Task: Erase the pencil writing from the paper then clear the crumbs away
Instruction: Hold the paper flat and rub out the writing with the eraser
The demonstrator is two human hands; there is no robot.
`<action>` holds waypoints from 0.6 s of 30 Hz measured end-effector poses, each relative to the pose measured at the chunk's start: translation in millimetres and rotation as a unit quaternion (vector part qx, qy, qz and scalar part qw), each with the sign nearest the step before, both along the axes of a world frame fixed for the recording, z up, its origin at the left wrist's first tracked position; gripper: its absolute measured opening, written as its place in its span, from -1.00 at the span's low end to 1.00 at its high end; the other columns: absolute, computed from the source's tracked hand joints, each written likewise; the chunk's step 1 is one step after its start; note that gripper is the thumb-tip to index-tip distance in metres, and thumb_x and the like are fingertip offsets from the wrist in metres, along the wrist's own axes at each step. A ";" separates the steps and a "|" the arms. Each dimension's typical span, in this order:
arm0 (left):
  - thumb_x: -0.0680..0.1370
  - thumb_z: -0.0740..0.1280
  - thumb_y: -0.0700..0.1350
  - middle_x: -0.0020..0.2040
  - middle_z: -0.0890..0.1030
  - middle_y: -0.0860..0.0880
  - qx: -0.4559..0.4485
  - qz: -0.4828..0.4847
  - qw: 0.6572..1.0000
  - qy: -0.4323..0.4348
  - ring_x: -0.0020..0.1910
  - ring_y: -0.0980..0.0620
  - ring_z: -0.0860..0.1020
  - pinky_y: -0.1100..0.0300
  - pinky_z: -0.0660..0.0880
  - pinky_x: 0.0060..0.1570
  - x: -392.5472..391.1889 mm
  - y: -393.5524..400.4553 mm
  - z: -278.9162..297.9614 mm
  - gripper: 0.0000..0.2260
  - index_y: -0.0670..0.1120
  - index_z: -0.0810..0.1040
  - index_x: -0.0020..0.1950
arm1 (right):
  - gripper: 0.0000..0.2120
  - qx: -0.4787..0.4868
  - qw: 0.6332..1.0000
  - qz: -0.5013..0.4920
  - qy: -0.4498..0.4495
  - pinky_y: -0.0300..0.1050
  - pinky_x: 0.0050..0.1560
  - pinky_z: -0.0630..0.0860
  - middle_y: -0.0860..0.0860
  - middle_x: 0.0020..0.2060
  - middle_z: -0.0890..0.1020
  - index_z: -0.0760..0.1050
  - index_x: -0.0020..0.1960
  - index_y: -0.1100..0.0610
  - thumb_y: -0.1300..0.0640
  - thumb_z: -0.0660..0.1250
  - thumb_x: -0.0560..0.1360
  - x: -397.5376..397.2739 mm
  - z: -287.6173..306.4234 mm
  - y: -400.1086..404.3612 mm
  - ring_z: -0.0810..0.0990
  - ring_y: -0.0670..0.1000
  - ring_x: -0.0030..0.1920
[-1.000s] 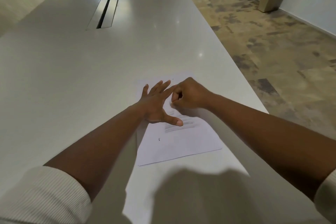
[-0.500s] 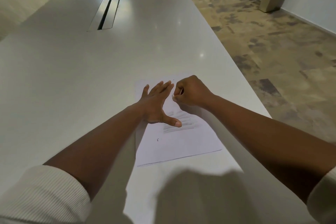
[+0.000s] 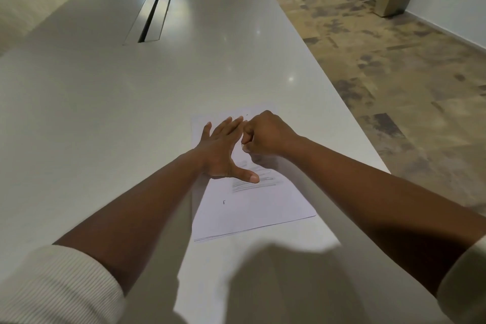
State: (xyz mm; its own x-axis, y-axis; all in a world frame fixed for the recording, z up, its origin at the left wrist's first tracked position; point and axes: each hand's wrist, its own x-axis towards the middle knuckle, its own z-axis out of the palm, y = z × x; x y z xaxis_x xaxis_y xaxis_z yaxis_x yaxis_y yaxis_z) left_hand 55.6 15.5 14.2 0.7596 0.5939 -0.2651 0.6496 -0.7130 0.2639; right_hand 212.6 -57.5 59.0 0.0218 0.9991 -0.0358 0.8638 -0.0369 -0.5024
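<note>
Mid-erase: left hand (image 3: 219, 146) flat, pinning paper (image 3: 252, 208); right hand (image 3: 265, 134) fisted, prob. on eraser (hidden). Next: rub remaining pencil writing (image 3: 256, 179) w/ firm strokes, then sweep crumbs.

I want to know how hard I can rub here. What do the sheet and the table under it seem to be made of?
The sheet looks like thin, matte white office paper: it lies flat, and grey pencil writing shows on it. The table looks like a hard, smooth pale-grey top, laminate or solid surface, I cannot tell which; its glossy finish mirrors ceiling lights. The left hand presses the sheet flat.
</note>
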 end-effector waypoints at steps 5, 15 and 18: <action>0.09 0.19 0.71 0.68 -0.26 0.09 -0.001 -0.001 1.000 0.001 0.63 0.06 -0.33 -0.21 -0.39 0.54 -0.2 -1.8 2.7 0.35 0.09 -0.27 0.68 | -0.91 -0.003 1.000 -0.010 0.013 -0.01 -0.03 0.59 0.06 -0.14 0.68 0.61 -0.23 0.05 0.20 0.41 0.43 -0.7 -0.1 -2.9 0.64 0.09 -0.10; 0.17 0.16 0.74 0.68 -0.26 0.08 0.025 -0.016 1.000 -0.009 0.61 0.13 -0.36 -0.22 -0.37 0.55 -23.4 -12.6 -5.5 0.31 0.10 -0.33 0.66 | -0.85 0.000 1.000 -0.021 0.007 -0.05 -0.01 0.59 0.01 -0.15 0.68 0.56 -0.29 0.01 0.19 0.39 0.44 -1.3 -0.9 -4.7 0.64 0.06 -0.09; 0.15 0.13 0.76 0.67 -0.28 0.10 0.025 -0.016 1.000 -0.007 0.60 0.17 -0.39 -0.21 -0.38 0.55 -30.3 -17.3 -6.7 0.32 0.10 -0.34 0.66 | -0.92 0.003 1.000 -0.024 0.003 0.00 0.00 0.60 0.05 -0.16 0.68 0.63 -0.21 0.14 0.17 0.40 0.45 -1.5 -2.6 -4.1 0.64 0.08 -0.11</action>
State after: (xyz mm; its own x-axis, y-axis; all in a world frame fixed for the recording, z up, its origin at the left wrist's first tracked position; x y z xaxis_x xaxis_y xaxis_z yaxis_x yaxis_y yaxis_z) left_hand 25.4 -1.7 7.5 0.7816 0.5818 -0.2249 0.6231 -0.7453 0.2372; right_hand 211.1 -61.7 56.3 0.0704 0.9970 -0.0307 0.8585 -0.0762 -0.5072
